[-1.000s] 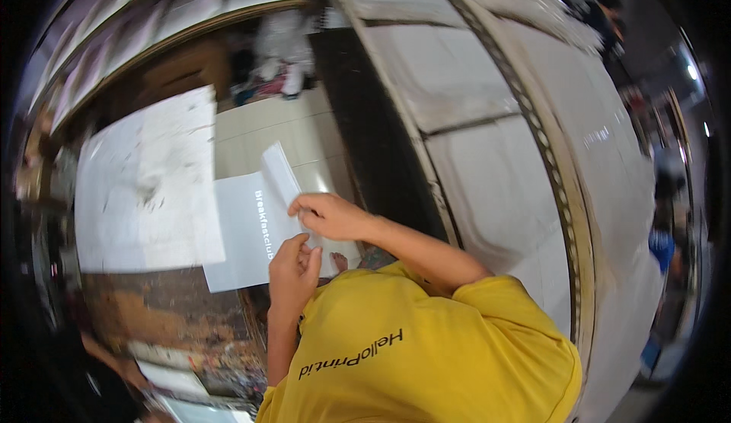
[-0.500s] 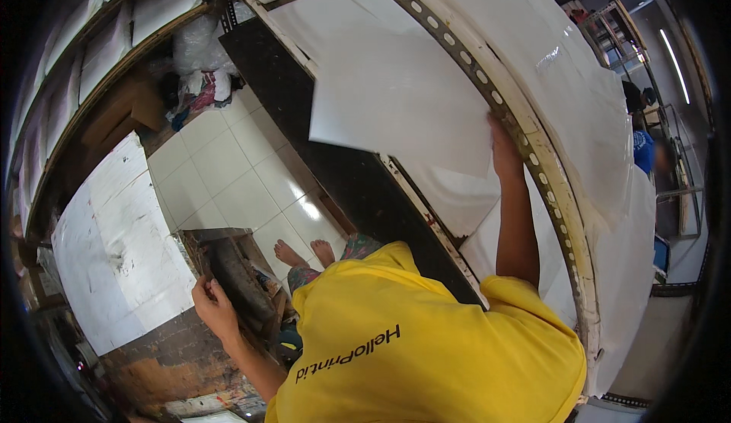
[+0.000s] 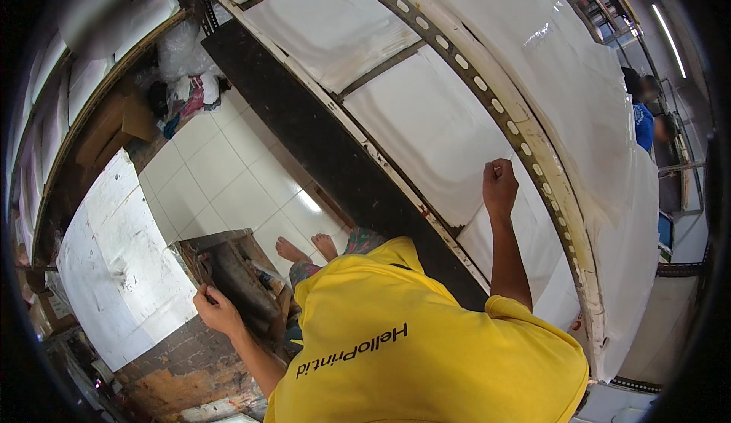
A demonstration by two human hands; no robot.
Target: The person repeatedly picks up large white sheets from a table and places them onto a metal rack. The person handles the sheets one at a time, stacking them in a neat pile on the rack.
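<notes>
My right hand (image 3: 499, 185) is raised over a shelf of white paper stacks, fingers curled in and no sheet visible in them. Below it lies a white stack (image 3: 434, 130) with slightly wavy edges, and another stack (image 3: 327, 31) sits farther up the same shelf. My left hand (image 3: 218, 312) hovers low at the left, beside the edge of a worn worktable (image 3: 175, 373). Its fingers are bent toward the thumb; whatever they may hold is too small to make out. On that table lies a large, stained white sheet (image 3: 129, 259).
A perforated metal rail (image 3: 491, 95) curves past the right hand. A dark plank (image 3: 304, 126) runs along the shelf's near side. A blurred pale shape (image 3: 99, 12) crosses the upper-left racks. A cardboard box (image 3: 114, 122) and plastic bags (image 3: 183, 50) lie beyond the tiled floor. People (image 3: 644, 122) are at far right.
The white sheet beside my right hand is gone from above the stacks, uncovering them. My right hand has drawn nearer and curled. A blurred pale shape has appeared at upper left.
</notes>
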